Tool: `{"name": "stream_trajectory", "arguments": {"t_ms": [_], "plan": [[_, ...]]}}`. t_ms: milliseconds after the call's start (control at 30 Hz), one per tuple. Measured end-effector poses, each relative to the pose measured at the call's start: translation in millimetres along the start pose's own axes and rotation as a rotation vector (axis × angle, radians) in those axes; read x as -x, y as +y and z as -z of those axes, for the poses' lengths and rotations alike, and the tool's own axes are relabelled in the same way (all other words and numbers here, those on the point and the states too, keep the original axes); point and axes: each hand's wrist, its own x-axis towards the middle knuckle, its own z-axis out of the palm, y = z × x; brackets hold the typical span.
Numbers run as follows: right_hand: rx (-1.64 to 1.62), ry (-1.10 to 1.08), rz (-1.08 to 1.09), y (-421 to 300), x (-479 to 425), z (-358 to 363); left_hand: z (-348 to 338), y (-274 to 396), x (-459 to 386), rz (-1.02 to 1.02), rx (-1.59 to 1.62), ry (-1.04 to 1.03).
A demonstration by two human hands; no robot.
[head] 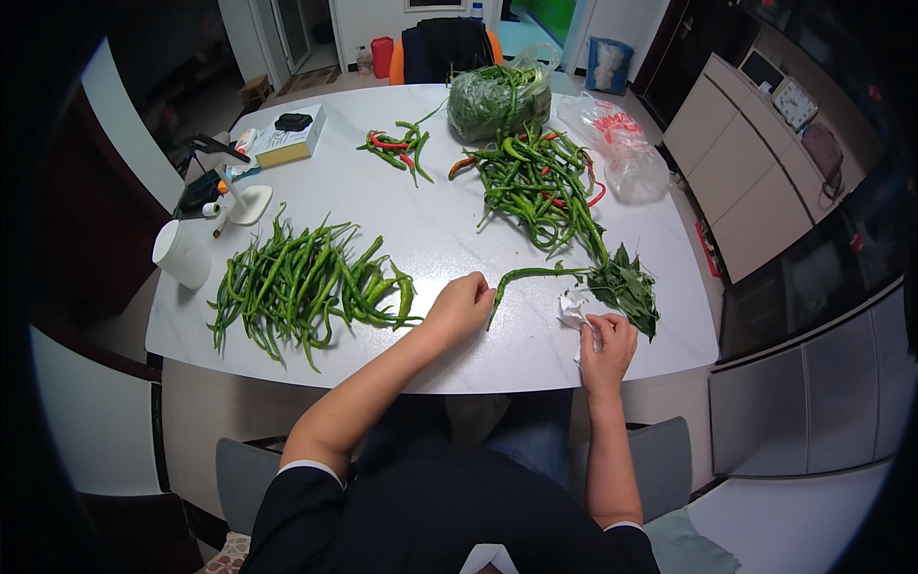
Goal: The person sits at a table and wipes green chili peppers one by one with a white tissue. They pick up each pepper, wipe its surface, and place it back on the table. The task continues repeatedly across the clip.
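My left hand (462, 308) is curled on the white table, its fingertips right beside the bent tip of a long green chili pepper (531, 273). Whether they touch the pepper is unclear. Crumpled white tissue (571, 310) is pinched in my right hand (609, 348), with dark specks along its upper edge. Torn green leaves (627, 287) lie in a heap just beyond that hand, by the pepper's stem end. To the left of my left hand spreads a pile of green chili peppers (287, 280), mostly lined up lengthwise.
A tangled heap of green and red peppers (538, 183) lies at the back right, before a full plastic bag of greens (498, 104). A smaller pepper cluster (401, 147), a crumpled plastic bag (631, 158), a white cup (179, 255), a stand (249, 204) and a box (290, 140) surround them.
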Motion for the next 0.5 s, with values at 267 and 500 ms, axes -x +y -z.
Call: {"name": "stream_trajectory", "arguments": {"t_ms": [267, 500], "plan": [[-0.224, -0.123, -0.11, 10, -2, -5, -23, -2, 4, -0.165, -0.366, 0.087], [-0.403, -0.155, -0.146, -9, -10, 1, -1, 5, 33, 0.05, -0.134, -0.005]]}}
